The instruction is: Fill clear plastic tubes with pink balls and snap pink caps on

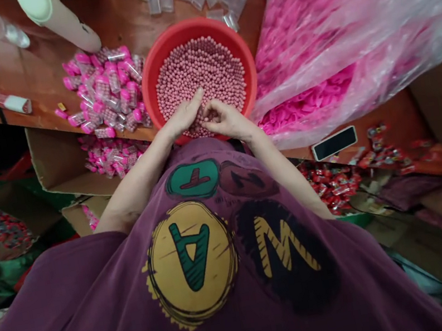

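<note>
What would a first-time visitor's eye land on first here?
The red bowl heaped with small pink balls sits mid-way along the wooden table, and the left hand and right hand meet at its near edge. Left of it lies a pile of pink-capped little tubes. To its right is a big clear bag of pink pieces.

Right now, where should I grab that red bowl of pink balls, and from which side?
Grip the red bowl by its rim, two hands at opposite points, coming from the near side where the left hand and right hand are. It is round, handleless and full of loose pink balls, so probably keep it level. Capped tubes crowd its left, a plastic bag its right.
</note>
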### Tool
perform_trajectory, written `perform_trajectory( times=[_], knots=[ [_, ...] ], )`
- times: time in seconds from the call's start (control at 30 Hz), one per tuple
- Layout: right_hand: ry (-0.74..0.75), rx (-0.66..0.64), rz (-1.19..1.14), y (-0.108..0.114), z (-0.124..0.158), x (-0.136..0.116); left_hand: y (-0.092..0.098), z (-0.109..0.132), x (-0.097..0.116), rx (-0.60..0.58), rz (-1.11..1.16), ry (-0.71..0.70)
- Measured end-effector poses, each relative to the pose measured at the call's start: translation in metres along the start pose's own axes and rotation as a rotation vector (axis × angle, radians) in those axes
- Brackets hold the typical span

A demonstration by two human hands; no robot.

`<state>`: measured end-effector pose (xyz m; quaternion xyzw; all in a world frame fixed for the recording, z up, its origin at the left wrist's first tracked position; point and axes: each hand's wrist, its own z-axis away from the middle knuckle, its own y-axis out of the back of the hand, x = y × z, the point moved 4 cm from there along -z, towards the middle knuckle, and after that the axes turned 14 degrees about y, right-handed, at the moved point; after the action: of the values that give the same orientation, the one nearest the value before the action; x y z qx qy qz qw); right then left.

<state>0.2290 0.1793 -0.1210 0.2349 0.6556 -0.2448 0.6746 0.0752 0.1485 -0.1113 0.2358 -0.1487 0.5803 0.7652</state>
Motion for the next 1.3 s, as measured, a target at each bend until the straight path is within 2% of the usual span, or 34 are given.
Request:
perform_trajectory(
  times=[0.13,0.2,0.37,0.5,0.6,0.7,0.8,0.9,1.13,1.3],
  knots=[
    [0.004,0.043,0.021,0.005,0.008,0.005,-0.004,0.002,0.004,-0.009,-0.042,0.048],
    [-0.024,0.118,0.018,0.01,0.01,0.009,-0.005,0.0,0.003,-0.014,-0.056,0.064],
    [0.027,0.295,0.106,0.025,0.013,0.013,-0.008,-0.002,-0.002,-0.137,0.036,0.037],
    [-0.012,0.454,0.094,0.047,0.038,0.025,-0.006,-0.005,-0.002,-0.156,0.177,0.026],
    [-0.084,0.555,0.049,0.059,0.063,0.035,-0.013,-0.011,0.0,-0.23,0.33,0.069],
    [-0.038,0.512,0.135,0.056,0.067,0.031,-0.026,-0.014,0.003,-0.298,0.454,0.11],
    [0.044,0.379,0.186,0.043,0.049,0.017,-0.036,-0.011,0.007,-0.318,0.482,0.121],
    [0.099,0.301,0.209,0.035,0.032,0.006,-0.038,-0.005,0.011,-0.32,0.491,0.119],
    [0.122,0.333,0.205,0.036,0.033,0.007,-0.027,0.008,0.013,-0.418,0.523,0.029],
    [0.115,0.363,0.165,0.036,0.038,0.011,-0.027,0.01,0.007,-0.423,0.531,-0.058]
  ],
)
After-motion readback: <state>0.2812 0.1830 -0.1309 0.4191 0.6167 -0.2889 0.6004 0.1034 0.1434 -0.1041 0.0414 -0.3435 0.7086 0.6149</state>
